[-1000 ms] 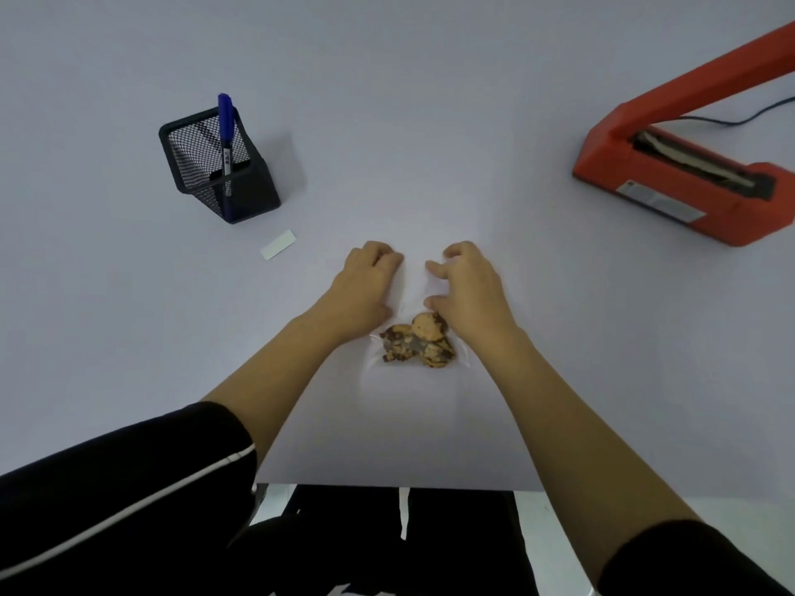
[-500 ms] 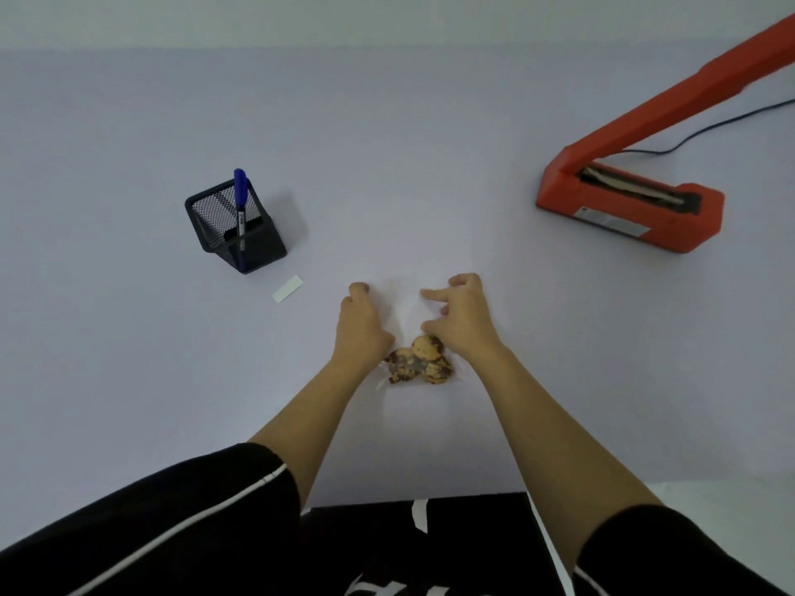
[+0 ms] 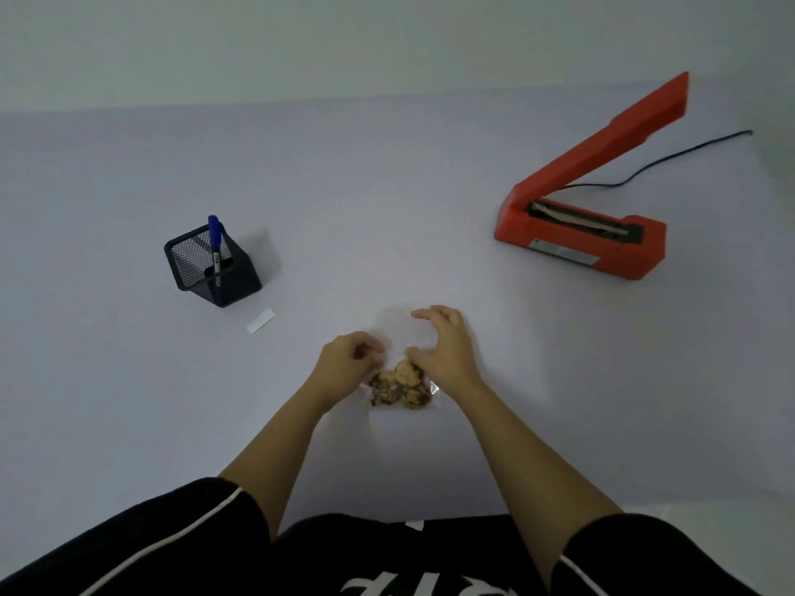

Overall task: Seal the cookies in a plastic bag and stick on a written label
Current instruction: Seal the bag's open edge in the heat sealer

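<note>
Now the cookies (image 3: 398,387) sit inside the clear bag (image 3: 398,326), on the table (image 3: 387,187) close to the person. The left hand (image 3: 344,365) pinches the bag's left side with curled fingers. The right hand (image 3: 447,350) grips its open top. The bag is not sealed yet. Next, it should go to the open red sealer (image 3: 580,247), far right.

The person wears a black short-sleeved top (image 3: 344,548). The left sleeve (image 3: 129,535) carries one narrow white stripe (image 3: 189,526) running diagonally to the hem. The right sleeve (image 3: 654,552) carries a second stripe (image 3: 576,574), also white, close to its hem. A white print (image 3: 413,589) sits on the chest, cut off by the near frame edge and unreadable. Forearms, left hand (image 3: 344,363) and right hand (image 3: 445,346) are bare.
</note>
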`<state>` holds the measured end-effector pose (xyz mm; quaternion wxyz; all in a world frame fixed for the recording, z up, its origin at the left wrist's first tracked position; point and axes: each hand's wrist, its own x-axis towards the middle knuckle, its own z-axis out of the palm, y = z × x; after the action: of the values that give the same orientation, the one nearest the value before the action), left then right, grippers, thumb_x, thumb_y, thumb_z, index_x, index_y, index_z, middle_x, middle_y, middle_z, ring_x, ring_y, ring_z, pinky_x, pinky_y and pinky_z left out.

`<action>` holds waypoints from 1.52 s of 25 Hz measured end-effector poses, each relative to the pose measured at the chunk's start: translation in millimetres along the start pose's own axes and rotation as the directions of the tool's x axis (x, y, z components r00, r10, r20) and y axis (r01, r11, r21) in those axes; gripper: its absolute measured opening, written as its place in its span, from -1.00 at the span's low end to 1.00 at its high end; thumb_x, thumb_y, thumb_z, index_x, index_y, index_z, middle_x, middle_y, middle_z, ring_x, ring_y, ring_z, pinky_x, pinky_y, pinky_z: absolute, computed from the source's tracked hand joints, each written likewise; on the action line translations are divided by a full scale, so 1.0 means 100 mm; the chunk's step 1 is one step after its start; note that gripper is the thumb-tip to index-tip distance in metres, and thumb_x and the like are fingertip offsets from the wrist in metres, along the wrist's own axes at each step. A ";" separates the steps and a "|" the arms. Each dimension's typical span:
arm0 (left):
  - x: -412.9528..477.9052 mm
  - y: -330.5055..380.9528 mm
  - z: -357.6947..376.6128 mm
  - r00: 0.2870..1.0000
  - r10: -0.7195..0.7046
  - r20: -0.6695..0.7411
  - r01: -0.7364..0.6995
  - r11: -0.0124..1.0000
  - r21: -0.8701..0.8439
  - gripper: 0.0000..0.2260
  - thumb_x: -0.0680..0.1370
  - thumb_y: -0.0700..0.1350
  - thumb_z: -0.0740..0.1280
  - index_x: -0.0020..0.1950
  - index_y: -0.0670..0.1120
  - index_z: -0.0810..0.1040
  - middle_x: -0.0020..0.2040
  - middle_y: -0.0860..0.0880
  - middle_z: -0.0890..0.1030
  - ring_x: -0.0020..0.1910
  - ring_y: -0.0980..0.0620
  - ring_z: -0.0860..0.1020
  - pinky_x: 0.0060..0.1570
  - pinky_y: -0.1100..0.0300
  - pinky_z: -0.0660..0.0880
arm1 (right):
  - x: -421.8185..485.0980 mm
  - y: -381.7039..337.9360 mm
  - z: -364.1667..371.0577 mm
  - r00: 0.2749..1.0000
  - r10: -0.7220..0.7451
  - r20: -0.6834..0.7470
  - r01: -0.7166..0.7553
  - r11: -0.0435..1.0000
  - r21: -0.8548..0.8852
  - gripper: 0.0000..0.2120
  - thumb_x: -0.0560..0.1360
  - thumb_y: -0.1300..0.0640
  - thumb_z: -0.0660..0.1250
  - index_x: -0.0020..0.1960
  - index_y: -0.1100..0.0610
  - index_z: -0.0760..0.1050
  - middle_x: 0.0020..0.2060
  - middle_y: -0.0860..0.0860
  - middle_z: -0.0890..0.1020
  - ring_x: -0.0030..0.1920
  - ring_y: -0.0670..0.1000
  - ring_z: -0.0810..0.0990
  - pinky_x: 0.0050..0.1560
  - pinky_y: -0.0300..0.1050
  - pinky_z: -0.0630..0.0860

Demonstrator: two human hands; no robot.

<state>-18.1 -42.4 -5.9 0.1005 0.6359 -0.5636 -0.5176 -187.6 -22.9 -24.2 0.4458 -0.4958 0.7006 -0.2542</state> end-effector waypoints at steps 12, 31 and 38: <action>0.33 1.00 0.62 0.977 0.100 0.190 -0.069 0.984 -0.164 -0.85 0.51 -0.26 0.34 0.05 -0.11 0.57 -0.10 -0.09 0.67 -0.09 0.00 0.64 -0.01 0.17 0.57 | -0.04 0.47 -1.54 1.000 0.008 0.024 -0.018 0.891 0.453 -0.67 0.43 0.33 0.39 0.09 0.00 0.48 -0.05 0.06 0.64 -0.04 -0.02 0.64 -0.07 -0.27 0.58; 0.83 1.81 1.68 0.998 0.057 -0.021 -0.061 0.943 -0.326 -0.74 0.58 0.00 0.24 -0.09 -0.17 0.58 -0.10 -0.05 0.66 -0.07 0.02 0.58 -0.05 0.21 0.46 | 0.36 0.94 -2.47 0.899 0.243 -0.364 -0.021 0.854 0.519 -0.51 0.43 0.12 0.42 0.23 0.01 0.23 -0.19 0.01 0.68 -0.12 0.01 0.66 0.10 0.10 0.57; 0.91 1.98 1.76 0.993 -0.019 -0.117 -0.026 0.927 -0.373 -0.79 0.56 -0.01 0.27 -0.19 -0.09 0.57 -0.14 -0.09 0.68 -0.10 -0.01 0.60 -0.15 0.22 0.46 | 0.56 0.94 -2.51 0.842 0.303 -0.447 -0.058 0.874 0.482 -0.54 0.38 0.06 0.48 0.09 0.09 0.26 -0.22 0.06 0.68 -0.19 0.06 0.67 -0.03 0.16 0.60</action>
<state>-290.6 -105.1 6.8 0.2540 0.6337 -0.4489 -0.5766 -458.1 -60.5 -1.1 0.3694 -0.2236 0.7594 -0.4868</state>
